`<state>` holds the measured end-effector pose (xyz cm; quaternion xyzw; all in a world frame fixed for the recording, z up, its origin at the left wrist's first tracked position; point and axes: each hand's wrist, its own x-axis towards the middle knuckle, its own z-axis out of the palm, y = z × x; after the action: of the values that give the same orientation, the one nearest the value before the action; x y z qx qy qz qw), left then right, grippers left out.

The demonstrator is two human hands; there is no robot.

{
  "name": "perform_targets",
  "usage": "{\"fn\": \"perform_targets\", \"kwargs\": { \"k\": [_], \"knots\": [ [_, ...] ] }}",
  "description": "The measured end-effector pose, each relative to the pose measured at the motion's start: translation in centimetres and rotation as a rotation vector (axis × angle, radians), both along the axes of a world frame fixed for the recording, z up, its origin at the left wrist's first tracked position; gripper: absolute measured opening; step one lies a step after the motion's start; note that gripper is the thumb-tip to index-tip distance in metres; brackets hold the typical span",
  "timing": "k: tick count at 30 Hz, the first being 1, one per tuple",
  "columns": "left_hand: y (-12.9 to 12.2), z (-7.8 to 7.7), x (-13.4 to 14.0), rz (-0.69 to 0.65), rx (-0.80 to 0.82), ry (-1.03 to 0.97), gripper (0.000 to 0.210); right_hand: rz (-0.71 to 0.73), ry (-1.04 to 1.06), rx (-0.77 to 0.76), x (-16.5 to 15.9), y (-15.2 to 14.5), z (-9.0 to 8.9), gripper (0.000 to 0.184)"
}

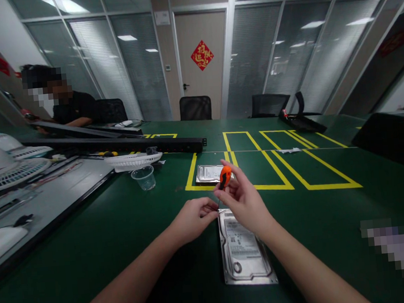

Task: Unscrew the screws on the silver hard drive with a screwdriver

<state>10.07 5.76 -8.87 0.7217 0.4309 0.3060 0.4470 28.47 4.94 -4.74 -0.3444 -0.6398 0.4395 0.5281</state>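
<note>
A silver hard drive (244, 251) lies label side up on the green table in front of me. My right hand (239, 190) grips a screwdriver (226, 175) by its orange and black handle, with the thin shaft pointing down at the drive's far left corner. At that same corner is my left hand (199, 214), its thumb and fingers pinched together near the screwdriver's tip. Whatever sits between those fingers is too small to make out. Beyond my hands a second hard drive (208, 174) rests inside a yellow taped outline, partly covered by my right hand.
A clear plastic cup (144, 178) and a white slotted part (134, 161) stand left of my hands. Long black bars (123, 144) and a large grey panel (46, 198) occupy the left side. A co-worker (74, 103) sits at the far left. A black tray-like part (303, 121) lies far right.
</note>
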Motion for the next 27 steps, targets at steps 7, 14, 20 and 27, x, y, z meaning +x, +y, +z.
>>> {"fn": "perform_targets", "kwargs": {
  "k": [7,14,20,27],
  "knots": [
    [0.0,-0.1,-0.1,0.003,0.007,-0.005,0.020,-0.089,-0.168,0.097,0.1,-0.2,-0.2,0.083],
    [0.0,-0.2,-0.1,0.006,-0.006,-0.009,0.021,-0.132,-0.297,0.213,0.8,-0.3,0.6,0.066],
    [0.0,-0.1,-0.1,0.004,-0.012,-0.017,0.018,-0.142,-0.184,0.277,1.1,-0.2,0.7,0.046],
    [-0.1,0.0,-0.1,0.012,-0.025,-0.008,0.020,-0.125,-0.056,0.222,0.6,-0.4,0.6,0.037]
  ]
}}
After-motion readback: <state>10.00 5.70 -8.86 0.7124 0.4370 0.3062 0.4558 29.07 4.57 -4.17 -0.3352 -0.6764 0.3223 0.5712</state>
